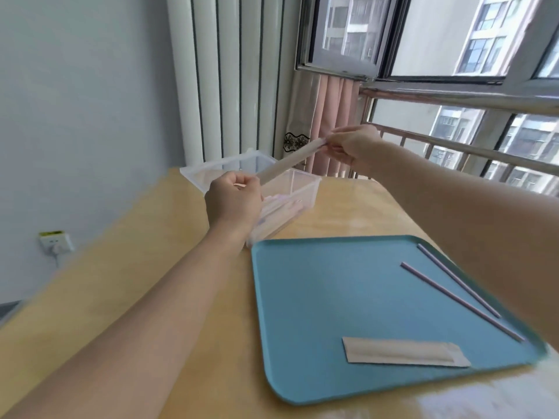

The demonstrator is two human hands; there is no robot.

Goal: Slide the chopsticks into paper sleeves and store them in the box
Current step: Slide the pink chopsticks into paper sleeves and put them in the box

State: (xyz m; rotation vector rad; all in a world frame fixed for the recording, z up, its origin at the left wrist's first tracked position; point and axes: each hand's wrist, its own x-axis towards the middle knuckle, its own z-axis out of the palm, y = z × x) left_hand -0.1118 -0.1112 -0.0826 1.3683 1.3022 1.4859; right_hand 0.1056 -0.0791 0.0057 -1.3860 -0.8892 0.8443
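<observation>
A paper sleeve (290, 161) is held in the air above the clear plastic box (302, 189). My left hand (234, 198) grips its near end and my right hand (351, 146) pinches its far end. Whether chopsticks are inside this sleeve cannot be seen. Several sleeved chopsticks lie in the box, partly hidden by my left hand. Two loose purple chopsticks (459, 300) lie on the right part of the blue tray (302, 313). An empty paper sleeve (405, 353) lies flat near the tray's front edge.
The box's clear lid (217, 166) stands open behind it at the far end of the wooden table (151, 282). Beyond the table are a white radiator, a pink curtain and a window with a metal railing. A wall socket sits low on the left wall.
</observation>
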